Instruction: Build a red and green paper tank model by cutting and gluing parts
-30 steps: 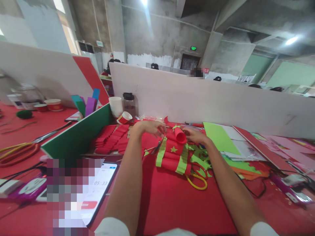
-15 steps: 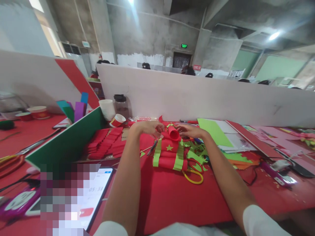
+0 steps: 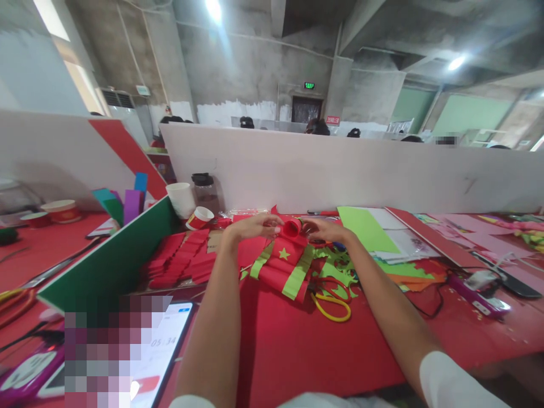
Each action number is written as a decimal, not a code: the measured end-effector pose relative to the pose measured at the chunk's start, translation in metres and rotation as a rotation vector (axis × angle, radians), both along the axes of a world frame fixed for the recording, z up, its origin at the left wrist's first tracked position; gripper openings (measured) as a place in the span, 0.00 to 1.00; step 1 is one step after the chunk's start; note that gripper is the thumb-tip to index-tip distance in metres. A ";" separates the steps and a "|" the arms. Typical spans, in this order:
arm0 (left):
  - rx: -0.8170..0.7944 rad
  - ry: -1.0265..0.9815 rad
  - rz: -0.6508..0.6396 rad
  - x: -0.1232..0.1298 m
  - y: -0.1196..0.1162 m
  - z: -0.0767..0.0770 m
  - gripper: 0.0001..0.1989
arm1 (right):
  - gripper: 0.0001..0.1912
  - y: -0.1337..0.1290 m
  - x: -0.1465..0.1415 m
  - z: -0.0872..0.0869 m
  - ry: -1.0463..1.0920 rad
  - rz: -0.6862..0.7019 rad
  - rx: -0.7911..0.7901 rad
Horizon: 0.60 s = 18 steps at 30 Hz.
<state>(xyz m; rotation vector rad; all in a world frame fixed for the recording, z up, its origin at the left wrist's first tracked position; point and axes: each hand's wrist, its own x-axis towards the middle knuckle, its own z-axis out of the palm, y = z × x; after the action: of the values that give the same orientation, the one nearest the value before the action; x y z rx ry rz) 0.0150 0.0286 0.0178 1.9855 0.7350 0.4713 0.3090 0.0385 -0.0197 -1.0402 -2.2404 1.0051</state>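
A red paper piece (image 3: 278, 269) with yellow-green side strips and a small star (image 3: 284, 254) slants over the table. Its far end is rolled into a red tube (image 3: 291, 229) whose round opening faces me. My left hand (image 3: 260, 225) has its fingers curled on the tube's left side. On the other side, my right hand (image 3: 323, 231) grips the tube's right edge, its fingertips partly hidden. Close to the paper's right edge lie scissors (image 3: 334, 309) with yellow and red handles, their blades hidden. Green paper scraps (image 3: 338, 265) lie beside my right hand.
Folded red paper strips (image 3: 182, 260) fill a green-walled tray (image 3: 110, 255) at the left. Behind it stand a paper cup (image 3: 182, 199) and a bottle (image 3: 206, 191). A phone (image 3: 165, 345) lies front left. Green sheets (image 3: 368, 229) lie at the right, before a white partition (image 3: 340, 173).
The red paper piece has turned, its near end swinging so that it now slants down to the right. Both hands stay at the tube, which has tipped slightly. The camera view has shifted a little.
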 end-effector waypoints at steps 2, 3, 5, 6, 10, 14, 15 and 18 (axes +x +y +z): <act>0.034 -0.052 0.056 0.001 0.000 -0.006 0.20 | 0.38 -0.002 0.000 -0.001 0.010 -0.014 -0.035; 0.060 -0.070 0.085 0.002 0.000 -0.010 0.20 | 0.40 -0.004 -0.001 -0.001 0.017 -0.018 -0.061; 0.110 -0.105 0.137 0.005 0.001 -0.015 0.20 | 0.41 -0.007 -0.001 0.000 0.028 -0.008 -0.112; 0.132 -0.118 0.161 0.006 0.002 -0.017 0.20 | 0.41 -0.008 -0.002 0.001 0.031 0.007 -0.126; 0.171 -0.108 0.236 0.011 0.004 -0.021 0.18 | 0.39 -0.012 -0.008 0.007 0.019 0.029 0.016; 0.203 -0.134 0.277 0.013 0.008 -0.026 0.15 | 0.30 -0.013 -0.018 0.012 0.020 -0.045 0.194; 0.216 -0.141 0.288 0.014 0.010 -0.027 0.14 | 0.29 -0.013 -0.020 0.012 0.030 -0.063 0.214; 0.267 -0.155 0.334 0.016 0.018 -0.030 0.12 | 0.26 -0.012 -0.026 0.012 0.048 -0.109 0.264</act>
<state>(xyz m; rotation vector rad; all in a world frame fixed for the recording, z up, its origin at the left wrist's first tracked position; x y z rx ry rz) 0.0305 0.0462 -0.0125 2.0459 0.9488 0.9539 0.2829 0.0262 -0.0074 -0.9972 -2.1787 0.6603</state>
